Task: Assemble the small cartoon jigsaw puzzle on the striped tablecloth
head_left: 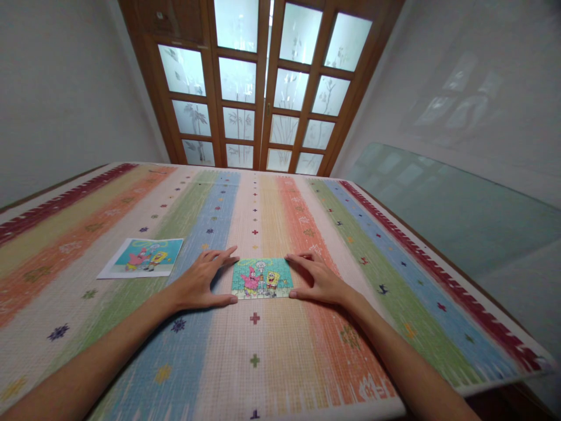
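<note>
A small assembled jigsaw puzzle lies flat on the striped tablecloth in front of me. Cartoon figures, one pink and one yellow, show on its turquoise background, and the seams between pieces are visible. My left hand grips its left side, thumb at the near corner and a fingertip at the far one. On the opposite side, my right hand holds the puzzle the same way, thumb near and fingers far. Left of my left hand lies a paper sheet printed with the same picture.
The table is covered by a tablecloth with coloured stripes and small motifs. Beyond its far edge stand wooden doors with frosted panes. A pale glass panel is beside the table on the right, near the wall.
</note>
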`<state>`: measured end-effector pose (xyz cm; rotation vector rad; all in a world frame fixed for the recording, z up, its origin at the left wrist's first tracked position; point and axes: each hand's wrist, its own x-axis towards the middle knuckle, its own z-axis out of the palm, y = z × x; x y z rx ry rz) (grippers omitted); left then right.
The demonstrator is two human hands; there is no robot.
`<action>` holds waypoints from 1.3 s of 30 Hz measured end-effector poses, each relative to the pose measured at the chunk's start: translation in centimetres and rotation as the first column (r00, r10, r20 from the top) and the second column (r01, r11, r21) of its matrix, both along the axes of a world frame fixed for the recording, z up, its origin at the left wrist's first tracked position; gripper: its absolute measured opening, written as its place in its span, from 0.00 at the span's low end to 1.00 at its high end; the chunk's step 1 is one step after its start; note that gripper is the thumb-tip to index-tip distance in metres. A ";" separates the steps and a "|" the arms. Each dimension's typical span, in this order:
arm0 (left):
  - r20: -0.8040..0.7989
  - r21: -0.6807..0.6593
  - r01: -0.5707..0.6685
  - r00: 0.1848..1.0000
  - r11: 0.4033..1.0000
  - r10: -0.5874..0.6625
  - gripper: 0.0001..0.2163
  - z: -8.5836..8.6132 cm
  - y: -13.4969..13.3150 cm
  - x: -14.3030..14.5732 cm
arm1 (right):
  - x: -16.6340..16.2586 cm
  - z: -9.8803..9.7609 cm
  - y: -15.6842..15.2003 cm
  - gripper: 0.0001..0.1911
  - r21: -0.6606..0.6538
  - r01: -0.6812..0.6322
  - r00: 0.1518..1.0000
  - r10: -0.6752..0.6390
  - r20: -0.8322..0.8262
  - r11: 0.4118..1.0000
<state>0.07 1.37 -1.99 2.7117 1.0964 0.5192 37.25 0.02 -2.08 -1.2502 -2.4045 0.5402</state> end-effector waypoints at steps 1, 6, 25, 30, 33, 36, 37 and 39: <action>0.005 -0.002 0.000 1.000 1.000 0.000 0.51 0.0 0.0 0.1 | -0.1 0.0 0.0 0.48 -0.001 0.003 1.000 -0.003 -0.002 1.000; 0.024 -0.039 0.007 1.000 0.999 -0.006 0.50 -0.1 -0.1 0.3 | -0.8 0.1 -0.2 0.48 0.004 0.015 1.000 -0.015 0.006 1.000; -0.050 -0.050 0.234 0.970 0.971 -0.236 0.26 0.2 -0.2 1.3 | -1.4 0.5 -0.3 0.26 0.102 -0.241 0.967 0.229 0.114 0.965; -0.042 -0.057 0.226 0.973 0.973 -0.228 0.25 0.4 0.0 1.0 | -1.0 0.3 -0.3 0.27 0.098 -0.229 0.967 0.216 0.133 0.968; -0.021 -0.056 0.226 0.973 0.972 -0.228 0.24 0.6 0.0 0.7 | -0.7 0.1 -0.3 0.26 0.107 -0.225 0.971 0.213 0.113 0.969; -0.023 -0.068 0.225 0.974 0.972 -0.227 0.23 0.7 0.0 0.6 | -0.6 -0.1 -0.3 0.26 0.121 -0.239 0.968 0.227 0.105 0.963; -0.022 -0.069 0.224 0.974 0.972 -0.226 0.22 0.6 0.0 0.6 | -0.7 -0.1 -0.3 0.26 0.124 -0.245 0.967 0.232 0.107 0.962; -0.018 -0.070 0.221 0.975 0.973 -0.223 0.23 0.5 -0.1 0.8 | -0.8 -0.1 -0.4 0.26 0.126 -0.249 0.965 0.235 0.118 0.960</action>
